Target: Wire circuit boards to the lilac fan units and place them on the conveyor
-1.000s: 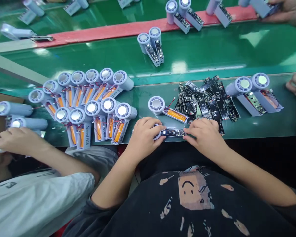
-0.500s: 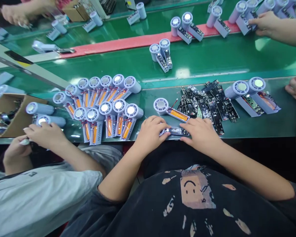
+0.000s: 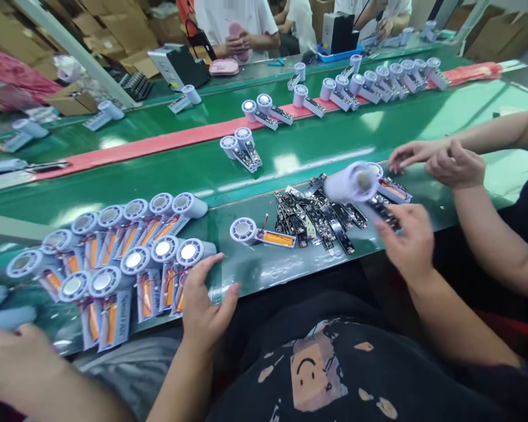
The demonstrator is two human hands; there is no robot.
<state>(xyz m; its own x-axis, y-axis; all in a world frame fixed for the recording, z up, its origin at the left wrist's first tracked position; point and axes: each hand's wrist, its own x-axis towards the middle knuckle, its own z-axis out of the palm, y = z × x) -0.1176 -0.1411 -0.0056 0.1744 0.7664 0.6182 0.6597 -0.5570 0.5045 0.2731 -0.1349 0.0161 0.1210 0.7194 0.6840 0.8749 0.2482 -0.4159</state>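
My right hand (image 3: 409,243) grips the handle of a lavender handheld fan (image 3: 351,183), slightly blurred, raised over the table's right part. A dark circuit board shows in its handle. My left hand (image 3: 205,308) is open, thumb and fingers apart, at the table's front edge beside a group of fans (image 3: 190,251) with orange batteries in their open handles. Between my hands one fan (image 3: 243,231) lies with its orange battery and a thin red wire exposed. Right of it is a heap of dark circuit boards (image 3: 319,220), partly behind the held fan.
Beyond the table runs a green conveyor (image 3: 171,158) with a red strip (image 3: 158,143) and several fans with boards. A co-worker's hands (image 3: 455,164) are close on the right, near another fan (image 3: 393,190). Another co-worker's hand (image 3: 20,357) is at the lower left.
The fan that lay under both my hands is now lifted to the right in my right hand. My left hand has let go and opened toward the left. The view has turned and tilted up.
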